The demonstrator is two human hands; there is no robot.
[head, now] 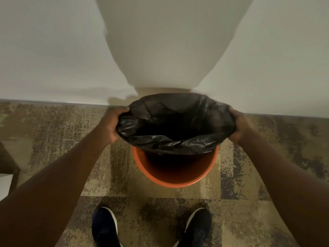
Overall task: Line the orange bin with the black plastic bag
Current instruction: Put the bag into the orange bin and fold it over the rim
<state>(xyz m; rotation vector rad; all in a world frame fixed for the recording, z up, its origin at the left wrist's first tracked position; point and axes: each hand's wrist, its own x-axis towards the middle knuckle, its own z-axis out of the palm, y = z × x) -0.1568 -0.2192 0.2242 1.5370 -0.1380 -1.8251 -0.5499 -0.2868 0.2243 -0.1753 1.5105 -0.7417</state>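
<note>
1. Against a pale wall (53, 50), on mottled brown and tan carpet (58, 139), stood a person looking down at their own outstretched arms; a large soft shadow fell on the wall above.
2. Between the wall and the person's dark shoes (105, 227) sat the orange bin (175, 182), upright, its near rim bare and its far rim hidden, with open carpet on both sides and in front.
3. Above the bin's mouth hung the black plastic bag (176, 122), stretched wide into an oval so it could be lowered over the rim; its lower part seemed to dip inside the bin, though the dark interior made that hard to confirm.
4. At the bag's left edge, the left hand (114, 123) was curled round the plastic, fingers closed together on the hem.
5. At the right edge, the right hand (240, 125) gripped likewise, pulling outward to keep the opening taut.
6. Judging by the uncovered near rim, the hem was not yet folded over the bin.
</note>
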